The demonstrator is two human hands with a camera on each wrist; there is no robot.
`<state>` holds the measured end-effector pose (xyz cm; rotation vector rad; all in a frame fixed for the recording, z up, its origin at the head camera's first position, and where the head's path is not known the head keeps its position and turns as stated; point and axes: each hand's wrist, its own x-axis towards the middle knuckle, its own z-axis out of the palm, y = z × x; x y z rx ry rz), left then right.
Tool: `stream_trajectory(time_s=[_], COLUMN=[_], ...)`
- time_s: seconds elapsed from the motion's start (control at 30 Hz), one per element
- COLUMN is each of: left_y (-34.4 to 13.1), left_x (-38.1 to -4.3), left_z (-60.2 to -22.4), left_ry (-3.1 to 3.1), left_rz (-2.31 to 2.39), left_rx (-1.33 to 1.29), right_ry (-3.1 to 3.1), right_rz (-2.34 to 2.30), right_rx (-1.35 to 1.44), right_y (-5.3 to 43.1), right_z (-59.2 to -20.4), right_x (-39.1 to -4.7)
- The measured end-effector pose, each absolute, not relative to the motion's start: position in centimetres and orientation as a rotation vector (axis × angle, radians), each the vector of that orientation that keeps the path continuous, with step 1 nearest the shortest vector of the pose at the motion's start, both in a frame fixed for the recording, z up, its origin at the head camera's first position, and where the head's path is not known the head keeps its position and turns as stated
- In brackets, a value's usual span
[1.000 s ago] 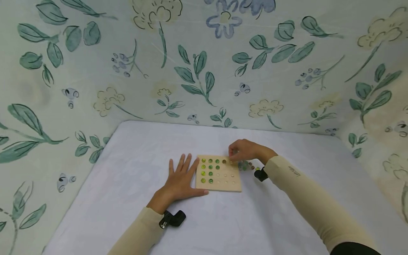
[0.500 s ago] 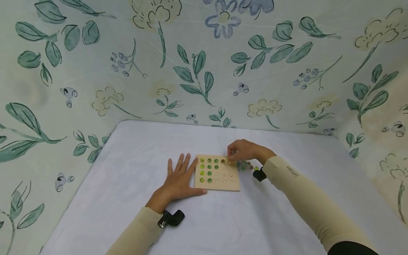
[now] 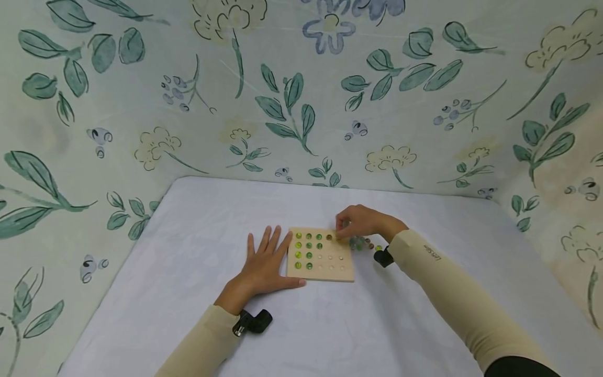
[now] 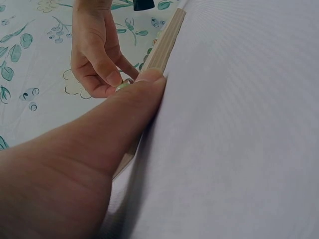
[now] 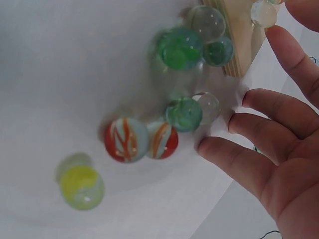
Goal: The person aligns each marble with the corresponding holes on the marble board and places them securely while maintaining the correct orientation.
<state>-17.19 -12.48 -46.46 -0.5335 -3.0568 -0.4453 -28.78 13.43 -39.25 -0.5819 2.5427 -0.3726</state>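
Observation:
A square wooden board (image 3: 320, 276) with rows of round dents lies on the table. Yellow-green marbles (image 3: 298, 255) fill its left column and green marbles (image 3: 309, 255) the one beside it; the third column has two green ones at the top, the fourth a brownish marble (image 3: 329, 237). My left hand (image 3: 265, 267) lies with fingers spread along the board's left side, thumb against the near edge. At the far right corner, my right hand (image 3: 359, 222) pinches a clear marble (image 5: 263, 14) between thumb and index finger; its other fingers stay loosely bent.
Right of the board lie loose marbles: green (image 5: 180, 48), clear (image 5: 208, 23), red-and-white (image 5: 126, 140) and yellow (image 5: 82, 187). White cloth (image 3: 212, 209) covers the table. A floral backdrop (image 3: 301, 104) stands behind it.

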Motion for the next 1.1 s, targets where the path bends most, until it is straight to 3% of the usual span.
stream_trajectory(time_s=[1.1], left_y=[-12.51], left_x=[-17.24], left_z=[-46.50], left_ry=[-3.058], left_rz=[-0.437], left_rx=[-0.527], right_ry=[2.557], right_rz=[-0.412], right_rx=[-0.595], right_y=[13.50], right_z=[-39.12], right_x=[-28.88])
